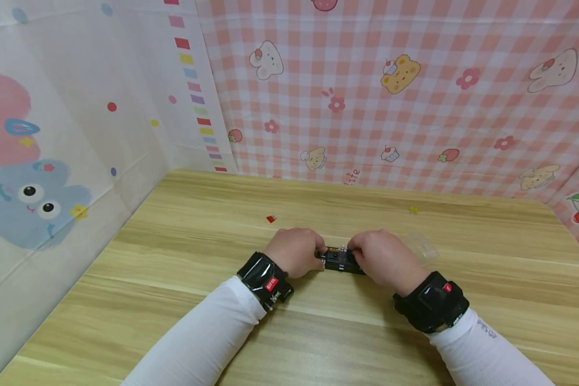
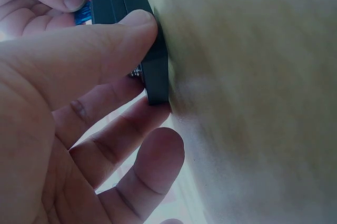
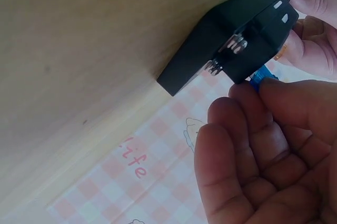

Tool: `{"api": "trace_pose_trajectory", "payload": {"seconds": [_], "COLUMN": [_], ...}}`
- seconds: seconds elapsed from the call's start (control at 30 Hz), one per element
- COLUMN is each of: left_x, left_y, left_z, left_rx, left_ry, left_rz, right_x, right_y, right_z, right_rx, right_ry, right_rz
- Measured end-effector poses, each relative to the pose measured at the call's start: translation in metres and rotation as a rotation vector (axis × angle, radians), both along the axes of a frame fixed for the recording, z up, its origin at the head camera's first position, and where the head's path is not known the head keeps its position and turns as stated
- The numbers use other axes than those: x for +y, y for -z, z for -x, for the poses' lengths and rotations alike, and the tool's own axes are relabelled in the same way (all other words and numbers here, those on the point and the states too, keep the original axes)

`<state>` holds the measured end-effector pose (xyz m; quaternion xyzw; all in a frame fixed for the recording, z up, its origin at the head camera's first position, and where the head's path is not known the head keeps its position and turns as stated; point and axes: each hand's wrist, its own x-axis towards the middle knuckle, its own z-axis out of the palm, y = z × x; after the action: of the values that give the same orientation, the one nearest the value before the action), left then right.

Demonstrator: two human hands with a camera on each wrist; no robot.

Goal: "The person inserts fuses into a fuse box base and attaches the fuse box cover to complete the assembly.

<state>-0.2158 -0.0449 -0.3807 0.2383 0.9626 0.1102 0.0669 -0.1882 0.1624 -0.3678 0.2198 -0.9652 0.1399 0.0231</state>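
In the head view my left hand (image 1: 296,251) grips the left end of a black fuse block (image 1: 339,260) on the table. Its thumb lies along one long side, with fingertips under the end in the left wrist view. My right hand (image 1: 387,258) is over the block's right end. Between its thumb and index finger it pinches a small translucent blue blade fuse (image 3: 261,76), right at the block's face. Metal terminals (image 3: 237,44) show at the near end of the block in the right wrist view. The fuse's lower part is hidden.
A small red piece (image 1: 271,219) lies on the wooden table (image 1: 173,257) beyond my left hand. Farther back on the right sits a small yellow piece (image 1: 413,209). A clear plastic case (image 1: 423,247) rests beside my right hand. Patterned cloth walls stand behind and at the sides.
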Motion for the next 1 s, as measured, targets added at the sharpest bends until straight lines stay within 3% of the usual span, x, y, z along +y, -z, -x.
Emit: {"api": "trace_pose_trajectory", "payload": {"seconds": [1.0], "left_x": [0.0006], "left_y": [0.0004], "left_z": [0.0001], "left_rx": [-0.010], "left_ry": [-0.009], "left_rz": [-0.008], "right_x": [0.0008], "right_y": [-0.0022], "right_z": [-0.0017], "right_rx": [-0.009], "right_ry": [-0.018], "right_rz": [-0.014]}}
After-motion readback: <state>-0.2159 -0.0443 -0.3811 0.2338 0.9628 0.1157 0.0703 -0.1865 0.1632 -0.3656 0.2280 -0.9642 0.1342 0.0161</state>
